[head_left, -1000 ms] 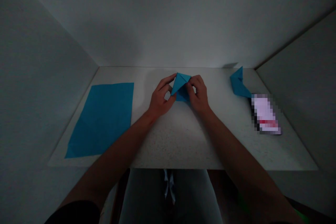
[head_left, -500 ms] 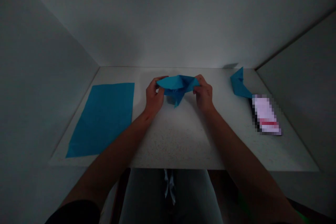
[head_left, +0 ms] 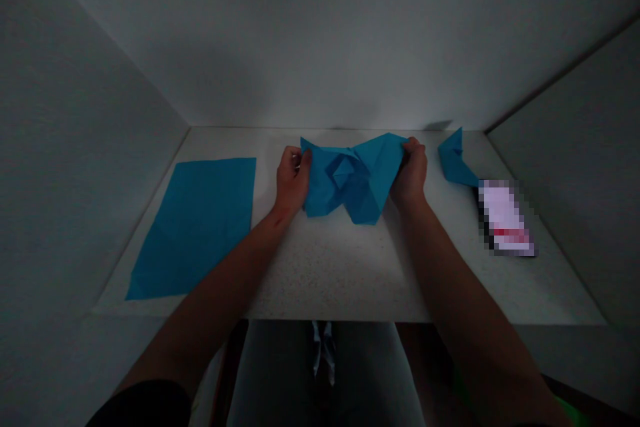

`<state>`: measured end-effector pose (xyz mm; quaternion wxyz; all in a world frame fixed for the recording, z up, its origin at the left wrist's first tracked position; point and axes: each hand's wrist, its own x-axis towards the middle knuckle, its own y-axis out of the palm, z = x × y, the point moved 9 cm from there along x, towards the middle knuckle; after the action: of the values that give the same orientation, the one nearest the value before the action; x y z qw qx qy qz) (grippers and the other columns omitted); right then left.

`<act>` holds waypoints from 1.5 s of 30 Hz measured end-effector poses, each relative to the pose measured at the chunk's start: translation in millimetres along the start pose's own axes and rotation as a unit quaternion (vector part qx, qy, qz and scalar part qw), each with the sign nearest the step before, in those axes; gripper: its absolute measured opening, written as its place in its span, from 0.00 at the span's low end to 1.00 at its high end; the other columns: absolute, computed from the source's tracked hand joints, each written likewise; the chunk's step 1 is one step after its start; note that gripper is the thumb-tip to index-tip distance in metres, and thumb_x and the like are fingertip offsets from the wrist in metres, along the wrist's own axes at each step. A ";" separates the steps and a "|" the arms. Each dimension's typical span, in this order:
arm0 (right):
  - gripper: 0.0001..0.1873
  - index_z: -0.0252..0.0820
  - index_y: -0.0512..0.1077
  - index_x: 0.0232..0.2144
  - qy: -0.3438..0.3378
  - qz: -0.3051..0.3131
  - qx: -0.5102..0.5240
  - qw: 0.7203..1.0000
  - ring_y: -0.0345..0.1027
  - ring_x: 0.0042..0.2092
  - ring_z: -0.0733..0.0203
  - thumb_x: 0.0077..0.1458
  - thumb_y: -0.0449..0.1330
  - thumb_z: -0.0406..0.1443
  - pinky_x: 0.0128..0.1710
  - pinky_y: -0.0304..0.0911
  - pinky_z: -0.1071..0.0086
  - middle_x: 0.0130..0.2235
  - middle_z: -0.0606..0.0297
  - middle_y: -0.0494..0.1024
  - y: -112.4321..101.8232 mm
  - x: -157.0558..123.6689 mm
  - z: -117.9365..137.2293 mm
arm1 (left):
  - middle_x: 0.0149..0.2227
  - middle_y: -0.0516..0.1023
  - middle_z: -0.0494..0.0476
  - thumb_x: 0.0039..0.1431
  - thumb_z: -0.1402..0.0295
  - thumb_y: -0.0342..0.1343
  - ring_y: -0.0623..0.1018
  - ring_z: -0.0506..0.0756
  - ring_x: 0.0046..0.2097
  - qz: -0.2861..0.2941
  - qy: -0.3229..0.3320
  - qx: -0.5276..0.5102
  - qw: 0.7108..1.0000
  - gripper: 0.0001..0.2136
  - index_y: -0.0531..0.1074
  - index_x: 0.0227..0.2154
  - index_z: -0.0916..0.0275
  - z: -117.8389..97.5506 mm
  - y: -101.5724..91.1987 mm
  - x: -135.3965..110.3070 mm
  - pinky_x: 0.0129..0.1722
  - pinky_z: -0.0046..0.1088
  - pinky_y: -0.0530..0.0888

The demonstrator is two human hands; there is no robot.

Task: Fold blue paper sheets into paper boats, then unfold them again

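A creased blue sheet of paper [head_left: 355, 177] hangs spread out between my two hands above the middle of the white table [head_left: 345, 267]. My left hand [head_left: 291, 179] pinches its left edge, fingers closed on the paper. On the right edge my right hand [head_left: 413, 170] grips the upper corner in the same way. The sheet shows several fold lines and a small raised pocket near its centre, and its lower point touches the table.
A flat blue sheet [head_left: 195, 223] lies at the left of the table. A folded blue paper shape [head_left: 456, 161] stands at the far right, with a pixelated white card-like object [head_left: 505, 219] just in front of it. Grey walls enclose the table on three sides.
My hands have moved apart, pulling the small folded triangle open into a wide creased sheet. The right hand went further right, the left stayed about where it was.
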<state>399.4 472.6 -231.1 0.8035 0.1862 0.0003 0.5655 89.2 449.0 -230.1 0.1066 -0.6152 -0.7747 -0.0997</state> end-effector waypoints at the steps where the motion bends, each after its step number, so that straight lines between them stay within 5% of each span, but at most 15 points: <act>1: 0.35 0.50 0.53 0.28 0.000 -0.011 -0.020 1.000 0.60 0.30 0.58 0.61 0.65 0.65 0.26 0.61 0.66 0.28 0.71 0.53 -3.5 0.0 -0.5 | 0.29 0.73 0.48 0.71 0.43 0.64 0.71 0.50 0.28 -0.001 -0.009 0.003 1.000 0.21 0.70 0.37 0.55 1.9 -0.5 0.4 0.28 0.24 0.68; 10: 0.31 0.49 0.63 0.31 0.023 -0.031 -0.053 0.998 0.59 0.29 0.61 0.60 0.70 0.62 0.27 0.57 0.69 0.29 0.72 0.60 -1.5 -11.6 -5.3 | 0.25 0.72 0.48 0.60 0.32 0.68 0.67 0.50 0.24 0.043 -0.049 -0.043 0.997 0.30 0.70 0.37 0.55 14.4 2.2 8.9 0.21 0.23 0.62; 18: 0.35 0.50 0.79 0.44 0.138 0.183 -0.048 0.972 0.76 0.36 0.55 0.47 0.79 0.66 0.35 0.73 0.63 0.35 0.67 0.82 50.0 -34.6 -22.5 | 0.24 0.68 0.45 0.59 0.27 0.64 0.65 0.49 0.23 -0.027 -0.020 -0.051 0.998 0.33 0.70 0.41 0.54 10.1 -11.9 11.5 0.21 0.24 0.60; 26: 0.35 0.51 0.77 0.41 0.107 0.102 -0.082 0.986 0.75 0.31 0.56 0.48 0.78 0.67 0.30 0.71 0.65 0.29 0.70 0.80 20.1 -17.2 -18.8 | 0.26 0.69 0.47 0.65 0.28 0.59 0.70 0.52 0.26 -0.092 0.002 0.014 0.996 0.31 0.69 0.42 0.54 5.1 -34.1 14.0 0.25 0.28 0.63; 32: 0.35 0.50 0.76 0.38 0.080 0.107 -0.081 0.988 0.67 0.28 0.63 0.46 0.78 0.68 0.27 0.65 0.69 0.28 0.73 0.77 24.5 -17.2 -12.3 | 0.29 0.72 0.49 0.65 0.29 0.61 0.69 0.52 0.28 -0.082 -0.011 0.029 0.996 0.31 0.70 0.39 0.55 9.8 -34.1 17.3 0.27 0.28 0.65; 45: 0.36 0.54 0.73 0.44 0.044 0.044 -0.071 0.996 0.76 0.35 0.55 0.50 0.75 0.69 0.33 0.71 0.65 0.35 0.69 0.81 -0.3 -6.9 -5.5 | 0.35 0.76 0.53 0.64 0.25 0.56 0.78 0.57 0.37 -0.158 0.032 0.012 0.987 0.34 0.66 0.42 0.54 -12.7 -51.1 13.0 0.36 0.34 0.74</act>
<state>396.0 467.9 -237.8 0.7882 0.1031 -0.0126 0.6066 37.0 446.0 -215.4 0.1213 -0.4799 -0.8598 -0.1253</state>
